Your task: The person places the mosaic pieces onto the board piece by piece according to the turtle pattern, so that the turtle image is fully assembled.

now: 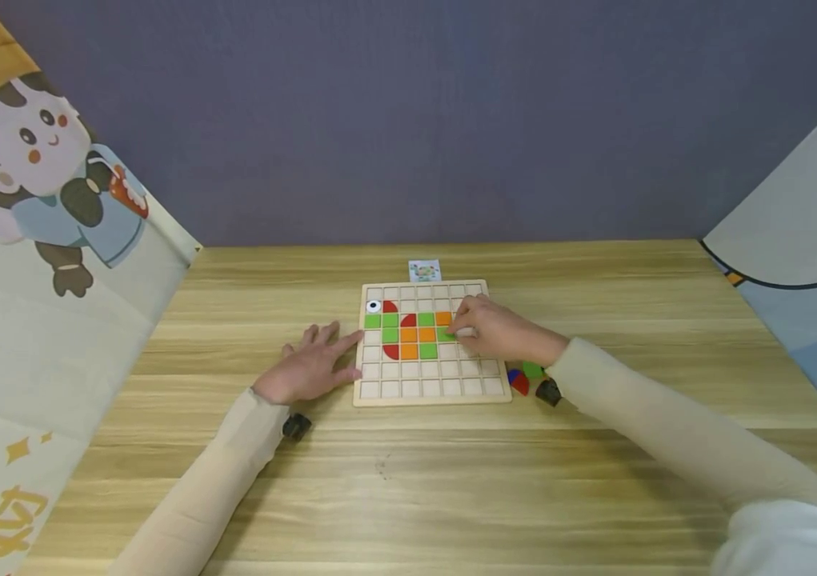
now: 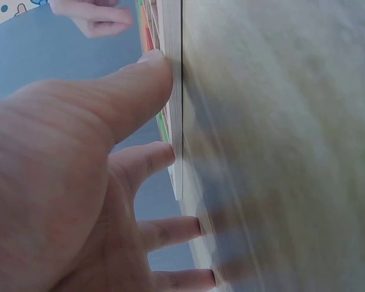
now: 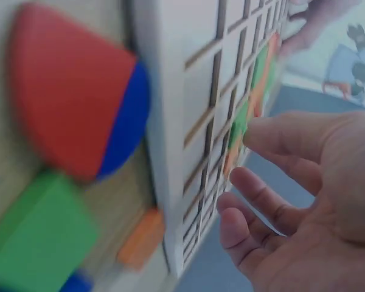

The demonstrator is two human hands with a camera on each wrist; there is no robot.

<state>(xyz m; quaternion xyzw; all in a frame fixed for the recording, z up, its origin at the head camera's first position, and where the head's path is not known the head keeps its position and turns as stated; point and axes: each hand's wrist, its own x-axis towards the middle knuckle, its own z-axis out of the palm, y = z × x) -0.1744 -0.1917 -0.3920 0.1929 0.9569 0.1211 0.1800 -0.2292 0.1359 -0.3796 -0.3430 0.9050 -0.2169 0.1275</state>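
A wooden grid board [image 1: 433,390] lies on the table, with green, orange and red tiles and a round eye tile [image 1: 374,306] set in its squares. My left hand [image 1: 310,370] is spread at the board's left side; its thumb and index fingertip touch the edge in the left wrist view. Over the right part of the board, my right hand [image 1: 498,328] pinches a green tile [image 1: 446,334] low at a square, beside other tiles. Its index fingertip is hidden behind the thumb in the right wrist view.
Right of the board lie a red quarter-round piece [image 3: 70,91], a blue piece [image 3: 123,121], a green block [image 3: 42,234] and an orange piece [image 3: 141,238]. A small picture card [image 1: 425,270] sits behind the board. A dark panel [image 1: 451,120] rises at the table's back.
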